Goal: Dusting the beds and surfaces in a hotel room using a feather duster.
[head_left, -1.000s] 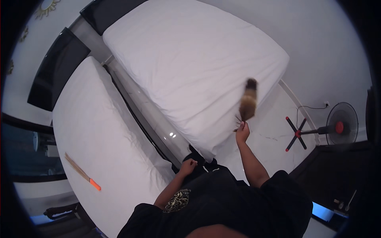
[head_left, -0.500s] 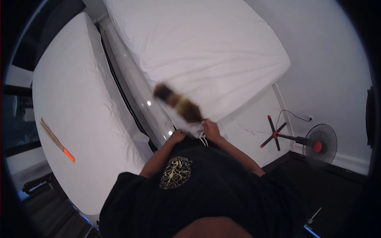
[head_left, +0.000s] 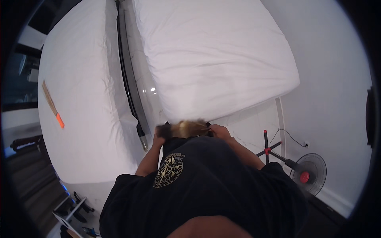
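Your right hand (head_left: pixel 217 130) grips the brush (head_left: pixel 186 129) handle and your left hand (head_left: pixel 159 139) cups its blurred bristle end (close against your chest, beside the mattress (head_left: pixel 214 59) corner), so a hasty swing could flick dust onto your shirt.

A small hand brush (head_left: pixel 185 129) with tan bristles and a dark end lies crosswise, blurred, just below the near corner of the right-hand white mattress (head_left: pixel 214 55), level with that corner's lower edge.
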The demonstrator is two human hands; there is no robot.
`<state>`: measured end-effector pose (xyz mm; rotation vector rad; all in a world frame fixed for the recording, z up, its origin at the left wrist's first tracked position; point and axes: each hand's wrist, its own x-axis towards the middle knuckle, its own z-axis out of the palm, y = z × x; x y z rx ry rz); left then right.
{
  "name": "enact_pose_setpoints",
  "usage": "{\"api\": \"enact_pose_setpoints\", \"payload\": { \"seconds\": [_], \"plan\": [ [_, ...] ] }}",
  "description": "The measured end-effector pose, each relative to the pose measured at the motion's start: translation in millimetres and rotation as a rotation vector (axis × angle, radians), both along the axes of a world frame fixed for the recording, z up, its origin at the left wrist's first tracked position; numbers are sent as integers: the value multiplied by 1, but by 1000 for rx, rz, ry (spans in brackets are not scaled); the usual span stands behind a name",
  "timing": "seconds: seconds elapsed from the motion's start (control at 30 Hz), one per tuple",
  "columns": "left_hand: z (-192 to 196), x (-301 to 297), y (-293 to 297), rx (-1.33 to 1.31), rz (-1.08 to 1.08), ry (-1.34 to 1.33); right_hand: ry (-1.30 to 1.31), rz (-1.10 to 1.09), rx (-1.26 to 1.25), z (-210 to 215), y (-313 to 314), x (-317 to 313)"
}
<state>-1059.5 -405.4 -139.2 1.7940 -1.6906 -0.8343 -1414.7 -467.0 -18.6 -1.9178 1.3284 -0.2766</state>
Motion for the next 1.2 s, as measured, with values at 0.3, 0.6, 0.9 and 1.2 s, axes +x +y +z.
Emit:
{"api": "enact_pose_setpoints", "payload": {
  "seconds": [0.3, 0.6, 0.9, 1.2],
  "plan": [
    [-11, -62, 144, 483, -410, -379, -239, -672, 22, 0, -14, -79],
    [24, -116, 135, 721, 402, 158, -421, 427, -91, 0, 0, -8],
    [62, -156, 93, 549, 447, 161, -593, -1080, 65, -65, -92, -97],
    [95, -185, -61, 31, 51, -212, -353, -183, 374, -53, -115, 101]
  ]
}}
